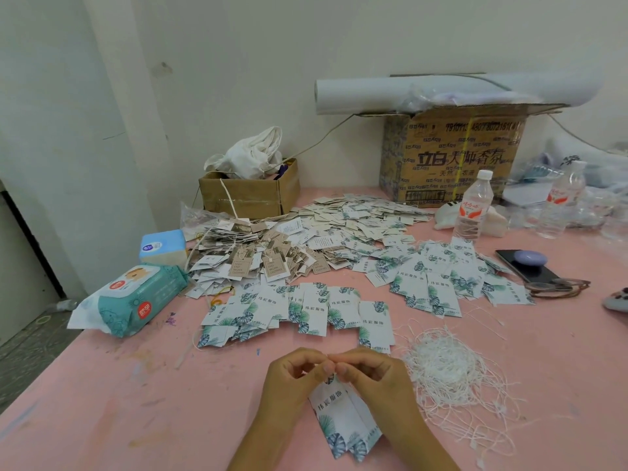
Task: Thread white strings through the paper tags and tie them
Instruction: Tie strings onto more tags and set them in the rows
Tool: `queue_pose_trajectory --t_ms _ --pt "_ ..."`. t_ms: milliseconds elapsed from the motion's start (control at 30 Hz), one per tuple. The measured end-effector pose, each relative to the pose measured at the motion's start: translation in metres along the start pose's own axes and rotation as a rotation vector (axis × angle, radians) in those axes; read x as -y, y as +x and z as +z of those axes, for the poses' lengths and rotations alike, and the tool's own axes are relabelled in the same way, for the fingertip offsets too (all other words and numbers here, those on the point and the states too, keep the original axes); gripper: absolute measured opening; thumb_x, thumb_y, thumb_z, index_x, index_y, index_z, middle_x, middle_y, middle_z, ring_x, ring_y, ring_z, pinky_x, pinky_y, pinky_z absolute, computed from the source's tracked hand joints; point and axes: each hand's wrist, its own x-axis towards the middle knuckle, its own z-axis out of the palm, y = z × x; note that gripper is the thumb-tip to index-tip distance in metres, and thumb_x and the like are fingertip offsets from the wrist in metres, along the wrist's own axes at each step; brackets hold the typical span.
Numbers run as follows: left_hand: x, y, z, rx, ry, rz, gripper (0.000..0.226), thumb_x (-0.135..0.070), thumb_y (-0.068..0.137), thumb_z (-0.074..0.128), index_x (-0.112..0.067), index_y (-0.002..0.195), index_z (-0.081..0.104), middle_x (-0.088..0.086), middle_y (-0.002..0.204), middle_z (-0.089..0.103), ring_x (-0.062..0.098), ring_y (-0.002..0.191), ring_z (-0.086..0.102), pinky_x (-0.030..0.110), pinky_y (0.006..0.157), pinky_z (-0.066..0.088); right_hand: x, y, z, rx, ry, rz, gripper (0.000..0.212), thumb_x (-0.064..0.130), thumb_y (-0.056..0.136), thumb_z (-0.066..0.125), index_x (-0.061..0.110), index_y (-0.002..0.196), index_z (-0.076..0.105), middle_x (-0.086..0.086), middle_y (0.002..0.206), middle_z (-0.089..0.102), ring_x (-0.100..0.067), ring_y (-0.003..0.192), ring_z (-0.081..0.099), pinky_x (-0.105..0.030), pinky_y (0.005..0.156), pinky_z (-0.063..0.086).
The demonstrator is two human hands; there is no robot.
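My left hand (292,379) and my right hand (370,372) meet fingertip to fingertip near the table's front edge, both pinching the top of a small stack of white paper tags with green leaf print (343,419). The tags hang down between my wrists. Whether a string runs through them is hidden by my fingers. A tangled heap of white strings (452,372) lies just right of my right hand. More leaf-print tags (306,311) lie in rows beyond my hands, and a big pile of tags (339,229) spreads further back.
On the pink table (170,402): a wet-wipe pack (132,300) and blue tissue box (163,246) at left, small cardboard box (251,192) and large carton (455,154) at the back, water bottles (474,205), a phone (526,263) at right.
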Motion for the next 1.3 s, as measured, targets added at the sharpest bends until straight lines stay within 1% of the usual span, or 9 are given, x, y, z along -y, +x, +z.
queue_pose_trajectory --t_ms 167,267,400,567,733,867,1000,1133,1300 --pt "-0.002 -0.001 0.003 -0.099 -0.038 -0.022 0.022 -0.032 0.067 0.073 -0.013 0.079 0.076 0.008 0.066 0.065 0.013 0.06 0.056 0.024 0.06 0.048 -0.009 -0.005 0.005 0.034 -0.338 -0.09 0.049 0.021 0.081 0.074 0.047 0.12 0.061 0.019 0.103 0.063 -0.005 0.092 0.058 -0.018 0.076 0.05" --pt "-0.004 0.002 -0.004 -0.184 -0.441 -0.09 0.016 -0.024 0.076 0.065 -0.011 0.08 0.073 0.004 0.072 0.069 0.009 0.066 0.065 0.019 0.06 0.055 -0.013 -0.008 0.005 0.128 -0.471 -0.023 0.072 0.033 0.08 0.074 0.054 0.137 0.036 0.029 0.122 0.048 0.003 0.106 0.051 -0.018 0.086 0.049" --pt "-0.008 0.007 -0.012 -0.11 -0.707 -0.059 0.027 -0.033 0.084 0.054 -0.016 0.076 0.073 0.003 0.074 0.066 0.011 0.066 0.064 0.028 0.064 0.056 -0.013 -0.006 0.006 0.182 -0.512 0.055 0.045 0.022 0.085 0.07 0.05 0.118 0.056 0.009 0.096 0.065 0.002 0.074 0.055 -0.014 0.066 0.048" --pt "-0.002 0.013 -0.019 -0.139 -0.945 -0.073 0.026 -0.035 0.08 0.057 -0.017 0.08 0.075 0.004 0.09 0.072 0.014 0.084 0.071 0.039 0.092 0.052 -0.011 -0.007 0.006 0.141 -0.411 0.04 0.016 0.014 0.086 0.068 0.03 0.086 0.067 0.009 0.069 0.065 0.001 0.057 0.045 -0.012 0.056 0.034" --pt "-0.003 0.013 -0.017 -0.198 -0.921 -0.11 0.024 -0.036 0.082 0.058 -0.016 0.092 0.065 0.003 0.088 0.068 0.012 0.083 0.068 0.032 0.089 0.055 -0.008 -0.003 0.005 0.107 -0.319 0.084 0.011 0.009 0.086 0.068 0.019 0.081 0.067 0.006 0.065 0.064 -0.004 0.058 0.047 -0.016 0.057 0.037" --pt "-0.007 0.012 -0.018 -0.355 -0.877 -0.196 0.018 -0.028 0.082 0.061 -0.011 0.085 0.059 0.002 0.071 0.052 0.007 0.057 0.051 0.015 0.053 0.051 -0.007 -0.002 0.002 0.054 -0.27 0.106 0.01 0.006 0.086 0.067 0.015 0.082 0.068 0.007 0.062 0.063 -0.011 0.06 0.049 -0.021 0.058 0.038" --pt "-0.007 0.007 -0.005 -0.382 -0.611 -0.185 0.01 -0.009 0.097 0.052 -0.004 0.089 0.057 0.008 0.074 0.052 0.014 0.065 0.046 0.024 0.062 0.041 -0.006 -0.002 0.001 0.007 -0.218 0.109 0.008 0.003 0.086 0.066 0.01 0.082 0.068 -0.002 0.068 0.067 -0.018 0.063 0.057 -0.022 0.058 0.044" --pt "-0.008 0.006 -0.002 -0.407 -0.564 -0.169 0.01 -0.002 0.096 0.049 -0.003 0.09 0.058 0.013 0.076 0.06 0.02 0.069 0.055 0.022 0.057 0.049 -0.002 0.003 -0.006 -0.155 -0.16 0.168 0.01 0.004 0.087 0.065 0.012 0.081 0.067 -0.005 0.071 0.069 -0.017 0.061 0.063 -0.018 0.045 0.044" --pt "-0.002 0.011 -0.004 -0.407 -0.583 -0.186 0.017 -0.005 0.098 0.047 -0.001 0.088 0.06 0.012 0.069 0.064 0.021 0.066 0.057 0.02 0.049 0.054 0.018 0.028 -0.044 -0.415 -0.094 0.233 0.005 0.009 0.089 0.061 0.01 0.089 0.065 -0.008 0.066 0.064 -0.012 0.047 0.047 -0.02 0.044 0.04"
